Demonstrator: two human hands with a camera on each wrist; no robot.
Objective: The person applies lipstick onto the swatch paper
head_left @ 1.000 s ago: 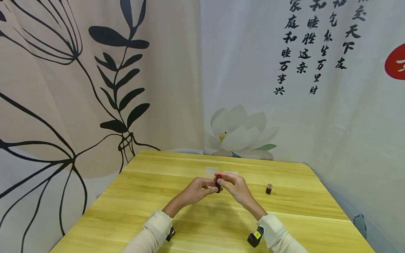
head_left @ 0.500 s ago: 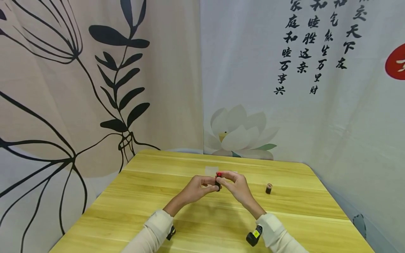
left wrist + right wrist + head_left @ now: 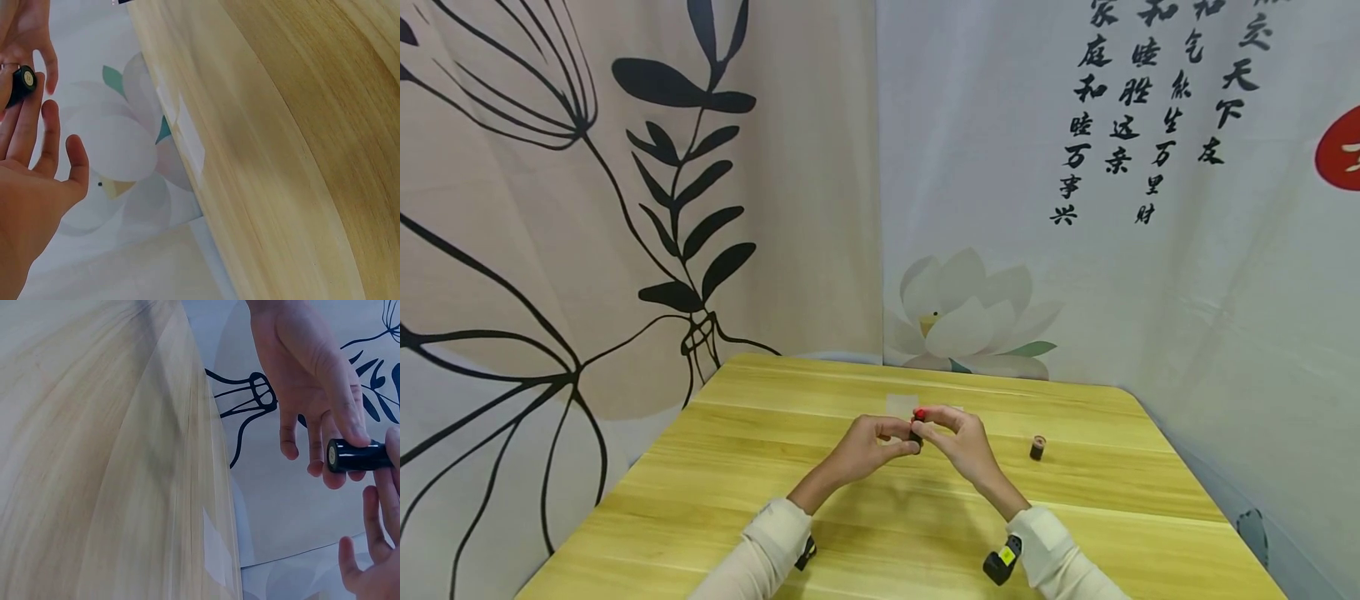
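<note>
In the head view both hands meet over the middle of the table around a black lipstick [image 3: 916, 438], held nearly upright with its red tip on top. My left hand [image 3: 867, 448] pinches the lower part of the tube between thumb and fingers. Thumb and index finger of my right hand [image 3: 961, 443] grip it higher up, right by the red tip. The right wrist view shows the glossy black tube [image 3: 357, 456] side on, a round label at its base. That label on the tube [image 3: 27, 79] also faces the left wrist view, where the red end is mostly hidden.
A small dark cylinder [image 3: 1037, 448] with a paler top stands on the wooden table [image 3: 760, 442], right of the hands. Whitish flat patches [image 3: 902, 405] lie near the table's back edge. Behind hangs a printed cloth [image 3: 820, 183]. Black wrist cameras [image 3: 1002, 561] are strapped by the sleeves.
The red tip shows more plainly above the right fingers than a second ago. Both hands have shifted only slightly and keep hold of the lipstick.
</note>
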